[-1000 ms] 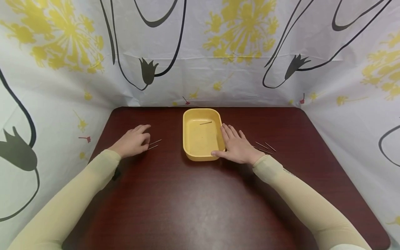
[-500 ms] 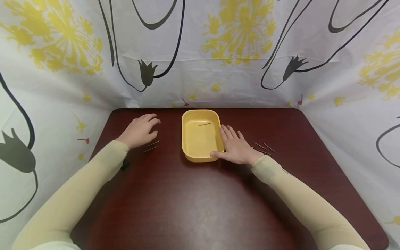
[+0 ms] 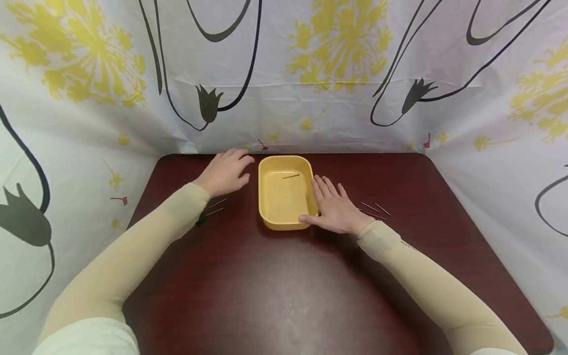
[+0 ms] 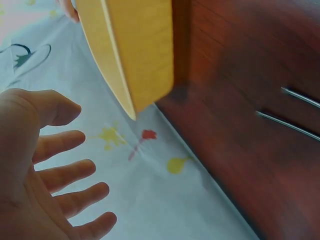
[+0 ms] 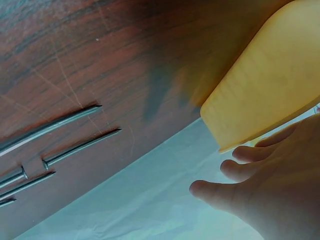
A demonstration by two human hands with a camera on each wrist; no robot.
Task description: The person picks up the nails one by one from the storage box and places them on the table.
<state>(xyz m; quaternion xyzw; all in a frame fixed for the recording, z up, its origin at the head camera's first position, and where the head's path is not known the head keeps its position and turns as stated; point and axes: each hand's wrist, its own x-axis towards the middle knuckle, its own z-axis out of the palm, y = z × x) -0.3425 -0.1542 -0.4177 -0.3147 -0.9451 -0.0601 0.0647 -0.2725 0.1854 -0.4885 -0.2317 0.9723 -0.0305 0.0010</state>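
Note:
A yellow plastic tub point(image 3: 286, 226) stands at the far middle of the table, with one nail point(image 3: 291, 176) lying inside. Against its right wall my right hand point(image 3: 336, 209) rests, fingers straight and the thumb at the near rim. Just left of the tub hovers my left hand point(image 3: 224, 173); its fingers are loosely bent and apart, with nothing between them in the left wrist view. Two nails point(image 4: 287, 125) lie on the table behind that hand. Several more nails point(image 5: 82, 146) lie to the right of my right hand, partly hidden by it in the head view.
The dark red-brown table point(image 3: 275, 286) has rounded corners. A white cloth point(image 3: 284, 113) with yellow and dark flower prints hangs along its back and sides.
My left hand has risen from beside the two left nails and moved right and away toward the tub, its fingers spreading. The right hand has stayed against the tub.

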